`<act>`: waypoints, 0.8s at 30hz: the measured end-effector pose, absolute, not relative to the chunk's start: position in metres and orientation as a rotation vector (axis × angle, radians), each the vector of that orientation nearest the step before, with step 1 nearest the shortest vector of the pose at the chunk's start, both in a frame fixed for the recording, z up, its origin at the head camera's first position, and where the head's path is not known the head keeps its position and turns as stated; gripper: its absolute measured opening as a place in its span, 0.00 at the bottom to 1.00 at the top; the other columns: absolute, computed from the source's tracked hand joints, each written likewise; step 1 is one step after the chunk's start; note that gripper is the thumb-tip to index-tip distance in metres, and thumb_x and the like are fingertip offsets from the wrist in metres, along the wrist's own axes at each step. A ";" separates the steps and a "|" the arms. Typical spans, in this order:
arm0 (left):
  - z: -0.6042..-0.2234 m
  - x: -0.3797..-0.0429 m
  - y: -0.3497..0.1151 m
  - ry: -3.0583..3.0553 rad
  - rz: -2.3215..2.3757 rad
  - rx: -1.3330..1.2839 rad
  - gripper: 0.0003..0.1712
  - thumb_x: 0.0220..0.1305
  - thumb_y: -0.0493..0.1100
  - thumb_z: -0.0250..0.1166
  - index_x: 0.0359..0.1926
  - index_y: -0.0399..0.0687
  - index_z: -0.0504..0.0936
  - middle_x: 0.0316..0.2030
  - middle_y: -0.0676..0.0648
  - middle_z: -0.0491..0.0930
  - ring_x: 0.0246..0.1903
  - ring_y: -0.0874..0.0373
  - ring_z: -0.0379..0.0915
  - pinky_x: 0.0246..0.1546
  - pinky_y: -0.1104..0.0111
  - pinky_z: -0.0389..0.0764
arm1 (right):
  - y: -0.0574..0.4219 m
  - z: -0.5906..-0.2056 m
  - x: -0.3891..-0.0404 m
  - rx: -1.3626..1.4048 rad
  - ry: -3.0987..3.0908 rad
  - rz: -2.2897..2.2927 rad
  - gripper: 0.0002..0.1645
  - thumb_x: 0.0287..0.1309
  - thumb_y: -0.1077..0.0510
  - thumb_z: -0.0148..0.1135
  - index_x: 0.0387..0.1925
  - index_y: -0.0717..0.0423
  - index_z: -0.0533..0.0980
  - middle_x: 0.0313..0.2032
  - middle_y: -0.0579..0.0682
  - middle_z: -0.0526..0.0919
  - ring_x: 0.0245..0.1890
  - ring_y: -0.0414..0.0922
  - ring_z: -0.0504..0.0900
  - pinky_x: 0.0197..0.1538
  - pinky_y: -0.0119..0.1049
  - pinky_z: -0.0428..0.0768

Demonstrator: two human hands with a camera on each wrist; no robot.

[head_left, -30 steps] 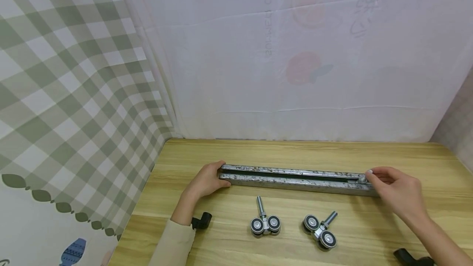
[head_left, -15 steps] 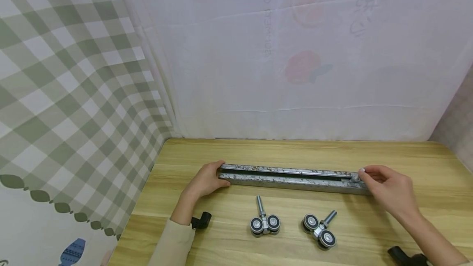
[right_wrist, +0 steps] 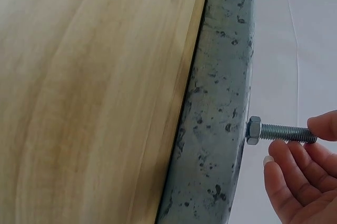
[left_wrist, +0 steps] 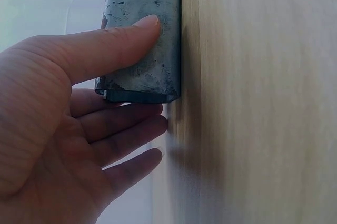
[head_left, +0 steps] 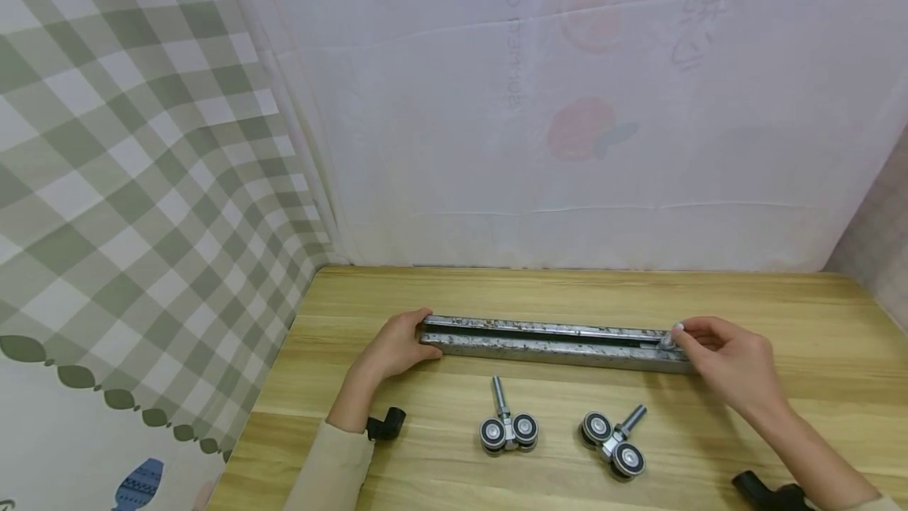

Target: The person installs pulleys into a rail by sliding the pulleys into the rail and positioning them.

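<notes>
A speckled grey metal track (head_left: 539,349) with a slot along its top lies across the table. My left hand (head_left: 397,347) holds its left end. In the left wrist view the thumb lies on the track's side wall, while several fingers are behind and below the end. At the slot's right part, my right hand (head_left: 734,361) pinches the threaded bolt (right_wrist: 287,133) of a roller trolley. Its hex nut (right_wrist: 254,130) sits just above the track; the part inside the track is mostly hidden. The track's right end is hidden behind this hand.
Two roller trolleys lie on the wooden table (head_left: 440,471) in front of the track: one trolley (head_left: 508,434) at centre, another trolley (head_left: 613,446) to its right. Black wrist-worn pieces show by both wrists. A white cloth (head_left: 454,140) hangs behind; a checked cloth (head_left: 142,140) hangs left.
My right hand has moved left along the track, and the pinched bolt has slid left in the slot with it. The left hand, track and two loose trolleys stay where they were.
</notes>
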State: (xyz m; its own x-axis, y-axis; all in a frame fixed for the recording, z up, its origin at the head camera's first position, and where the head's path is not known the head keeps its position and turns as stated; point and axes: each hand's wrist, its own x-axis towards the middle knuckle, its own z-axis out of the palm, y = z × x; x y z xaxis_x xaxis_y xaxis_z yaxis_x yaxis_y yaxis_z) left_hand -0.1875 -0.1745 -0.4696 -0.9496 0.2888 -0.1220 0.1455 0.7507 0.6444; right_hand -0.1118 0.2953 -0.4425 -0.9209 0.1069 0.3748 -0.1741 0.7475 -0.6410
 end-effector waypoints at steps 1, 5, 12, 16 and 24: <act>-0.470 -0.187 -0.174 2.734 0.982 0.342 0.45 0.60 0.45 0.80 0.74 0.35 0.71 0.69 0.36 0.75 0.69 0.41 0.69 0.68 0.49 0.74 | 0.294 -0.442 -0.112 0.056 -2.557 0.994 0.11 0.64 0.63 0.71 0.42 0.70 0.85 0.33 0.61 0.89 0.28 0.21 0.77 0.29 0.16 0.76; -0.470 -0.187 -0.174 2.734 0.980 0.337 0.45 0.60 0.45 0.80 0.74 0.36 0.71 0.69 0.36 0.74 0.70 0.41 0.69 0.68 0.49 0.73 | 0.290 -0.442 -0.113 0.084 -2.555 0.997 0.11 0.63 0.64 0.72 0.42 0.70 0.85 0.32 0.61 0.89 0.28 0.22 0.78 0.29 0.16 0.77; -0.470 -0.187 -0.175 2.734 0.979 0.335 0.45 0.60 0.45 0.80 0.74 0.36 0.71 0.69 0.37 0.75 0.70 0.41 0.69 0.68 0.49 0.74 | 0.281 -0.441 -0.114 0.095 -2.585 0.975 0.12 0.64 0.62 0.71 0.43 0.69 0.85 0.33 0.59 0.89 0.27 0.23 0.78 0.28 0.18 0.77; -0.470 -0.187 -0.176 2.734 0.988 0.334 0.45 0.60 0.45 0.80 0.74 0.36 0.72 0.69 0.37 0.75 0.70 0.41 0.69 0.68 0.49 0.73 | 0.276 -0.441 -0.116 0.124 -2.582 0.975 0.10 0.64 0.63 0.71 0.43 0.68 0.86 0.33 0.58 0.90 0.27 0.25 0.79 0.28 0.19 0.77; -0.471 -0.187 -0.175 2.730 0.982 0.339 0.45 0.61 0.46 0.79 0.74 0.37 0.71 0.70 0.37 0.73 0.71 0.41 0.68 0.69 0.49 0.73 | 0.268 -0.443 -0.118 0.169 -2.569 0.987 0.08 0.63 0.63 0.72 0.41 0.66 0.86 0.31 0.55 0.89 0.26 0.28 0.81 0.28 0.19 0.78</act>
